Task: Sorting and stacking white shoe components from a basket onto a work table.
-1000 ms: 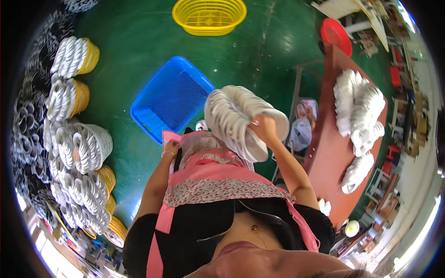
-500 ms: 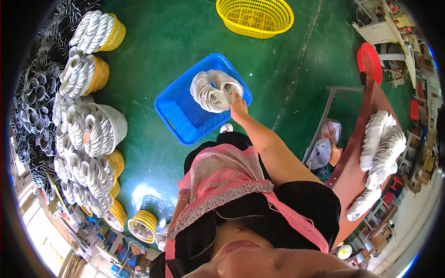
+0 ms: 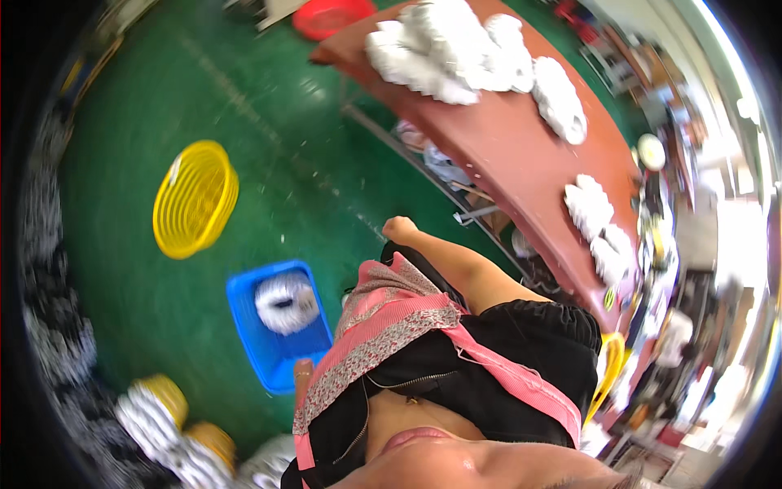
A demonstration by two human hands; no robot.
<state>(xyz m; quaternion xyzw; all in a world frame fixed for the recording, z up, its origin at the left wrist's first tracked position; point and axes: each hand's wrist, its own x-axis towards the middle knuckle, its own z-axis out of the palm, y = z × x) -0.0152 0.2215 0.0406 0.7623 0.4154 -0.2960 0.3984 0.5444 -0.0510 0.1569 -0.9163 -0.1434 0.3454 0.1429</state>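
Note:
My right hand (image 3: 399, 229), its fingers curled in with nothing visible in them, hangs above the floor beside the black shorts. To the left stands a blue plastic basket (image 3: 281, 367). Inside it lies a ring-like bundle of nested white curved pieces (image 3: 287, 302), whose exact kind I cannot make out. My left hand (image 3: 304, 372) shows only as a small strip by the apron's left edge, near that basket's rim. Its fingers cannot be made out.
A reddish-brown table (image 3: 505, 130) curves along the right, bearing white bundles (image 3: 440, 49). On the green floor stands a yellow basket (image 3: 195, 200). A red basin (image 3: 332, 16) is at the far edge. More white stacks (image 3: 147, 420) stand lower left.
The view has swung right toward the table. My right hand has left the white bundle, which stays in the blue basket, and is now beside my body.

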